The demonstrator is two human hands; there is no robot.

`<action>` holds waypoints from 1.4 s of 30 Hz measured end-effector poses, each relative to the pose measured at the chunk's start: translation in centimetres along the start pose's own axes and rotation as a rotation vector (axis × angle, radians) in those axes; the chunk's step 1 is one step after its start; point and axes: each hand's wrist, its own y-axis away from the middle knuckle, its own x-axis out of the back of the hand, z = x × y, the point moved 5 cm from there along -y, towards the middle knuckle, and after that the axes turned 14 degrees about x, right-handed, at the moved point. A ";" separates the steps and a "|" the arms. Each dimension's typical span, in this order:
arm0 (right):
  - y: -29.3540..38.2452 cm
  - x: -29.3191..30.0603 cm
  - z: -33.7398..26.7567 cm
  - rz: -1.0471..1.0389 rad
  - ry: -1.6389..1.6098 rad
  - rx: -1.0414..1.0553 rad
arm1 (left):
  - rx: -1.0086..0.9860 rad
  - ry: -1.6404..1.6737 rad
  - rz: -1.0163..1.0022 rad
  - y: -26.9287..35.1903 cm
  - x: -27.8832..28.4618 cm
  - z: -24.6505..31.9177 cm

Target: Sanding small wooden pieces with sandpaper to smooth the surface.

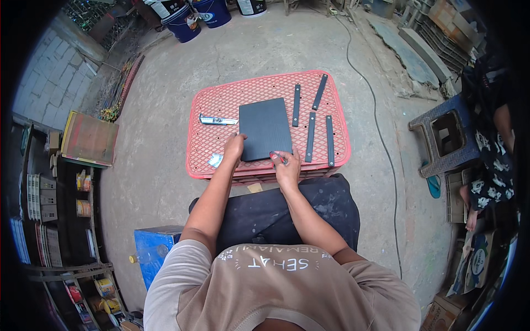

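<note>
A flat, dark rectangular panel lies on the upturned red plastic crate. My left hand grips the panel's left edge near its lower corner. In my right hand is a small red-and-black hand tool, held at the panel's near right corner; my fingers hide most of it. To the right of the panel lie several black strips with a screw or hole at each end, among them one upright strip and one slanted strip. A blue-and-white printed wrapper rests left of the panel.
A white paper scrap lies by my left wrist. A cable runs along the floor on the right. Beyond it are a blue plastic stool and another person's leg. Paint buckets stand at the far side; shelving lines the left.
</note>
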 end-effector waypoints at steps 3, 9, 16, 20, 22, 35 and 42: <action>-0.2 0.7 -0.1 0.042 0.033 0.016 | 0.137 -0.006 -0.187 -0.4 -0.7 0.2; -0.5 1.2 -0.5 0.077 0.046 0.025 | 0.239 0.059 -0.113 0.1 -0.3 1.5; -0.6 1.4 -1.0 0.041 -0.161 -0.050 | 0.442 0.347 -0.652 1.2 -1.2 2.8; -0.6 1.7 -1.3 0.091 -0.566 -0.047 | 0.340 0.732 -0.867 3.0 0.1 2.2; -0.7 2.5 -3.0 0.078 -0.621 0.041 | 0.276 0.857 -1.004 6.1 2.1 2.2; 3.6 2.1 -17.9 -0.077 -0.014 0.862 | -0.219 1.412 -0.799 19.6 13.4 -3.0; 8.1 -1.9 -21.3 -0.187 0.052 1.047 | -0.391 1.530 -0.562 22.2 16.9 -5.4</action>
